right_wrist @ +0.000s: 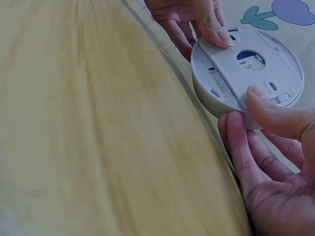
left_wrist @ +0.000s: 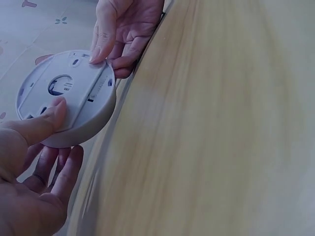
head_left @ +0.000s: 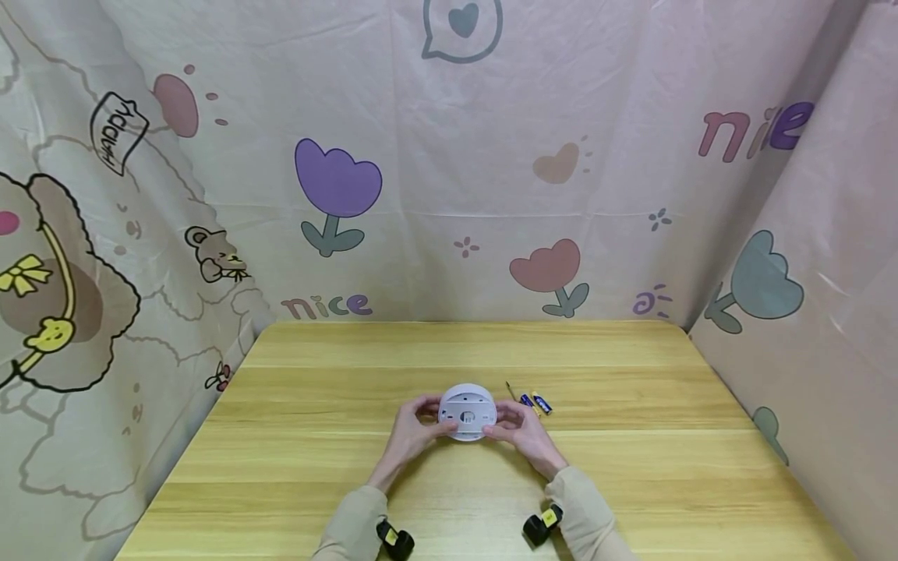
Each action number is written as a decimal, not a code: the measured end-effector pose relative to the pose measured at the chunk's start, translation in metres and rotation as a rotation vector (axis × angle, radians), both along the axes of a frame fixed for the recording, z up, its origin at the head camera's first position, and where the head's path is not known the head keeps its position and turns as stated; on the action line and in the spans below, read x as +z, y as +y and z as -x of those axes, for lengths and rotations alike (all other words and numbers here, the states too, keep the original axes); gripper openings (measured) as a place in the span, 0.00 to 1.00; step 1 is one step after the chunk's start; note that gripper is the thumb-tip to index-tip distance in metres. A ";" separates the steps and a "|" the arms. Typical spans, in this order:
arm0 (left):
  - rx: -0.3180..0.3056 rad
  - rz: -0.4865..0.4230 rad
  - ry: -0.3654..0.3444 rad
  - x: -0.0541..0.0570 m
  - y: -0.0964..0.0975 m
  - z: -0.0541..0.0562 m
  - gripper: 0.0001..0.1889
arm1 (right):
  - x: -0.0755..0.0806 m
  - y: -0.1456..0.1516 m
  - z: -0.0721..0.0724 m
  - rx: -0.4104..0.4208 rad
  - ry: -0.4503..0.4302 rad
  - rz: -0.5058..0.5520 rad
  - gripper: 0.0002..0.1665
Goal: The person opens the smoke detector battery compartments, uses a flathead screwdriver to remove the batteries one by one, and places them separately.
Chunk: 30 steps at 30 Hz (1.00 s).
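Observation:
Both hands hold a round white device (head_left: 468,397) that looks like a smoke detector, its slotted back plate (left_wrist: 78,101) facing up toward the person. A round hole in the middle of the plate shows a printed label inside. My left hand (head_left: 414,427) grips the left side, thumb on the plate and fingers around the rim. On the opposite side my right hand (head_left: 526,432) grips it likewise, its thumb (right_wrist: 263,105) pressing near the plate's edge and fingertips under the rim. The side facing away is hidden.
Just beyond the right hand lie a thin dark rod (head_left: 510,389) and small blue-and-yellow pieces (head_left: 542,403) like batteries, on the wooden table (head_left: 316,389). Black wrist cameras (head_left: 397,541) sit near the sleeves. Printed curtains (head_left: 449,179) hang behind the table and at both sides.

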<state>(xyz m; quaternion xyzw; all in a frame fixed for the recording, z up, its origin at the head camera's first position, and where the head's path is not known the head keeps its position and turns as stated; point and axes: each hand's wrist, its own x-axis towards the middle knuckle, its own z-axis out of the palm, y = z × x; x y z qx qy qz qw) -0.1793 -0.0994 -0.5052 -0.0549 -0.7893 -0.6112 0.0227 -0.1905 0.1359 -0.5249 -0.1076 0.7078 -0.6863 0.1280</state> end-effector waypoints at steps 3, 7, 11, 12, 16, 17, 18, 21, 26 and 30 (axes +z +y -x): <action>0.003 -0.012 0.022 -0.001 0.001 0.000 0.25 | -0.002 0.000 0.000 0.011 0.002 0.025 0.32; 0.009 -0.025 0.053 -0.003 0.000 0.001 0.25 | -0.004 0.001 0.001 0.055 0.028 0.076 0.32; 0.009 -0.027 0.077 -0.005 -0.001 0.002 0.25 | -0.005 0.001 0.002 0.090 0.053 0.103 0.31; 0.008 -0.028 0.078 -0.005 -0.001 0.003 0.25 | -0.005 0.001 0.002 0.096 0.055 0.109 0.30; 0.006 -0.020 0.082 -0.006 -0.002 0.003 0.25 | -0.004 0.001 0.002 0.096 0.025 0.135 0.31; 0.004 -0.025 0.082 -0.006 -0.002 0.003 0.25 | -0.003 0.001 0.002 0.093 0.014 0.139 0.31; 0.001 -0.030 0.083 -0.006 -0.002 0.003 0.25 | -0.003 0.001 0.002 0.090 0.004 0.144 0.31; -0.034 -0.078 0.066 -0.006 -0.004 0.002 0.26 | 0.000 0.001 0.001 0.082 -0.021 0.153 0.31; -0.099 -0.154 -0.016 -0.005 -0.005 0.002 0.25 | 0.002 0.001 -0.001 0.071 -0.045 0.177 0.32; -0.090 -0.171 -0.027 -0.004 -0.004 0.003 0.18 | 0.002 0.002 -0.001 0.070 -0.050 0.172 0.33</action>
